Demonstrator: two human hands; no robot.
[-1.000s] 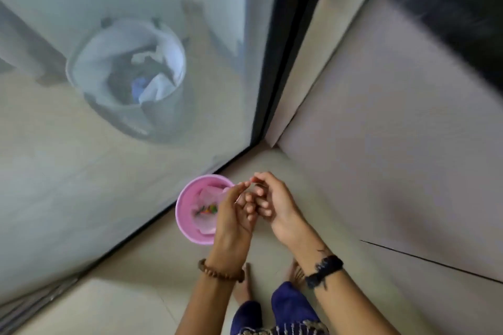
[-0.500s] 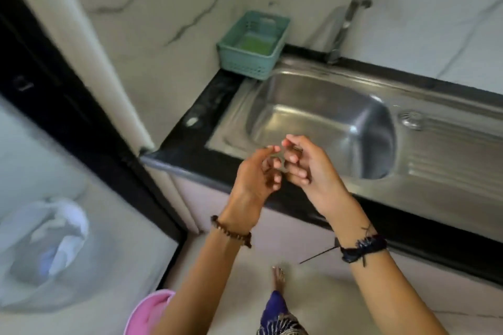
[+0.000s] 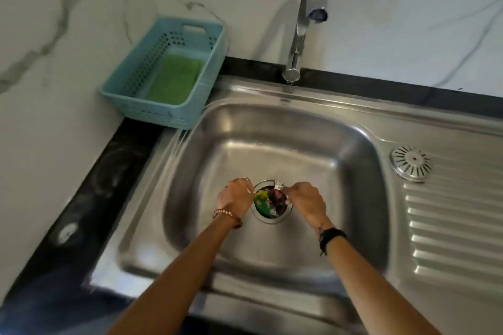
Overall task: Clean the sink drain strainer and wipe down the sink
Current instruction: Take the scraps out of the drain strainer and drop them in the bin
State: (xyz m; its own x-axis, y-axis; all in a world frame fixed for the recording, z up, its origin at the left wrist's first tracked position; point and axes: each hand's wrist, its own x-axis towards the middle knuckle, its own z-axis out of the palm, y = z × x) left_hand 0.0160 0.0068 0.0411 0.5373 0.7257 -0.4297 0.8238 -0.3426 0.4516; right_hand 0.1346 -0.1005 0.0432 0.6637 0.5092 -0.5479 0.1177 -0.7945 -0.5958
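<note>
We find both hands down in the sink [image 3: 353, 171], one on each side of the strainer [image 3: 272, 205], which sits in the drain at the centre of the basin floor. The left hand [image 3: 235, 196] lies at the strainer's left rim, fingers curled toward it; the right hand [image 3: 306, 198] lies at the right rim, fingers curled in the same way. A thin wire handle [image 3: 279, 186] crosses the top of the strainer between them, and each hand appears to pinch one end, though blur keeps us from confirming the contact. The handle runs left to right, level with the rim. Neither hand is nearer; the strainer lies directly between them and slightly below.

Coloured debris, green and dark, fills the strainer. We judge it still uncleaned, and the lift should go straight up to avoid tipping.

The basin is stainless steel. A ribbed drainboard [image 3: 449, 226] lies to the right, a tap [image 3: 302, 27] stands at the back, and a basket [image 3: 166, 73] holding a green pad [image 3: 174, 79] sits at the back left, against a marble wall.
</note>
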